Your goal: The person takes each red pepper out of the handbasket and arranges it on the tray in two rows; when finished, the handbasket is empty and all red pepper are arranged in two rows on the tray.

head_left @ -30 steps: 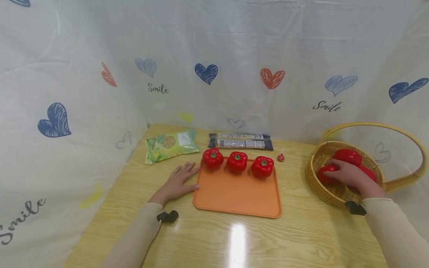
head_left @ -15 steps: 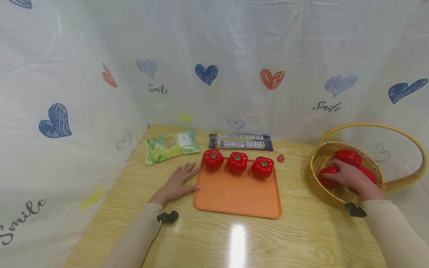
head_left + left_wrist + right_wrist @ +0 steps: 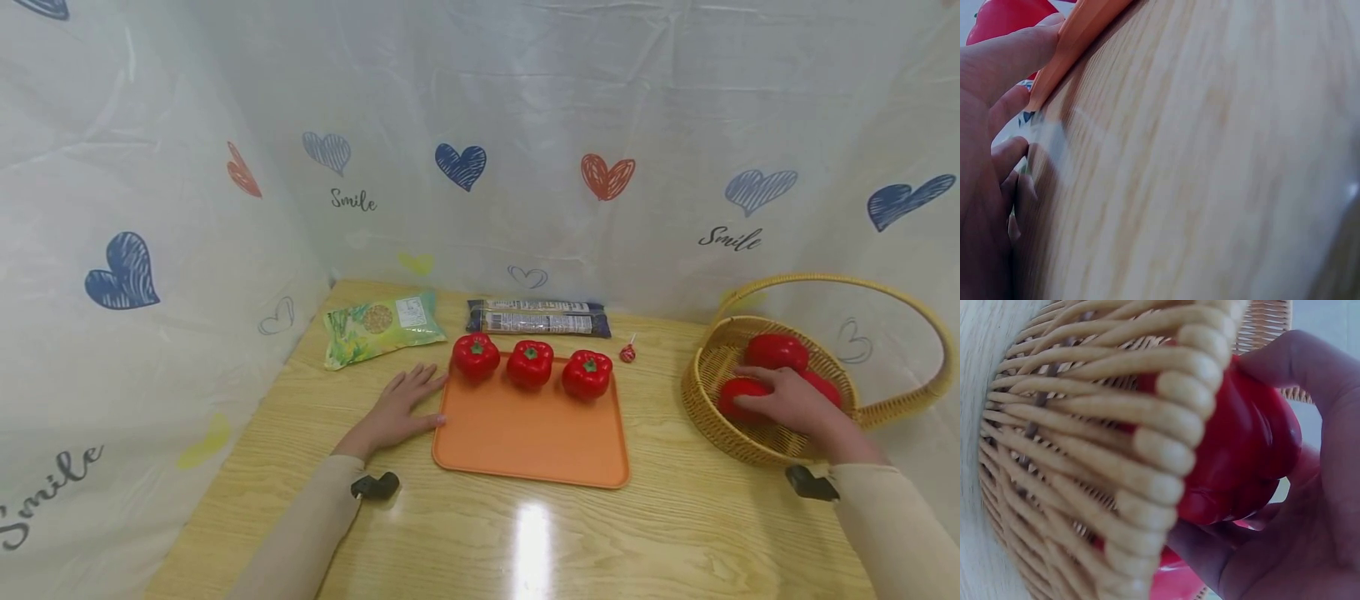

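Observation:
My right hand reaches into the wicker basket and grips a red bell pepper. In the right wrist view thumb and fingers wrap the held pepper, which shows above the basket's woven rim. Other red peppers lie in the basket, partly covered by the hand. On the left, my left hand lies with fingers spread on the table, its fingertips at the left edge of the orange tray. Three red bell peppers stand in a row along the tray's far side.
Behind the tray lie a green-and-yellow packet and a long dark packet. A small lollipop sits between tray and basket. The basket's tall handle arches over it. A white printed sheet bounds the table behind.
My right hand has shifted slightly right inside the basket, and the gripped bell pepper has moved a little with it. The left hand and the peppers on the tray have stayed put.

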### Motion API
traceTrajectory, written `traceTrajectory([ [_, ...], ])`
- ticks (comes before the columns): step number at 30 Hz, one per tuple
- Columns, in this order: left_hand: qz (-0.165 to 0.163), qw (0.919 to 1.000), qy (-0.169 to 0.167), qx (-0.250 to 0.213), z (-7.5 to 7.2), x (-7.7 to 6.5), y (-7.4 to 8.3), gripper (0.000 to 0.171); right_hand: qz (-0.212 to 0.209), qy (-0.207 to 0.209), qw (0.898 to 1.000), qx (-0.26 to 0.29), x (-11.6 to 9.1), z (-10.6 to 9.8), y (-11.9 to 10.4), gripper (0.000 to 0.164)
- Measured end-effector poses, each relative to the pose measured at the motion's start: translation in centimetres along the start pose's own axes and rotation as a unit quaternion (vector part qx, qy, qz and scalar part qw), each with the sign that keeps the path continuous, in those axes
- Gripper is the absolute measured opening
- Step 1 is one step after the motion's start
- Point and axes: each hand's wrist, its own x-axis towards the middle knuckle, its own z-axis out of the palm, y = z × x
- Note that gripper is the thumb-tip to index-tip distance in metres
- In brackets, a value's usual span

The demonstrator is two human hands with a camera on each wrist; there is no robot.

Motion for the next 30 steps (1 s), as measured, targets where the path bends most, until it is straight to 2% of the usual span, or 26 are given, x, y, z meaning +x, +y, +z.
traceTrajectory([
  [10, 0.001, 1.0, 0.002, 0.0, 0.0, 0.0, 0.0, 0.077, 0.018, 0.02, 0.998, 0.053, -0.7, 0.2, 0.1, 0.066],
  [19, -0.002, 1.0, 0.002, -0.003, 0.1, 0.0, 0.0, 0.078, 0.037, 0.085, 0.992, 0.083, -1.3, 0.4, -0.3, 0.07],
  [30, -0.003, 1.0, 0.0, -0.003, 0.0, 0.0, 0.0, 0.078, 0.027, 0.11, 0.988, 0.102, -2.1, 0.4, -0.9, 0.064],
])
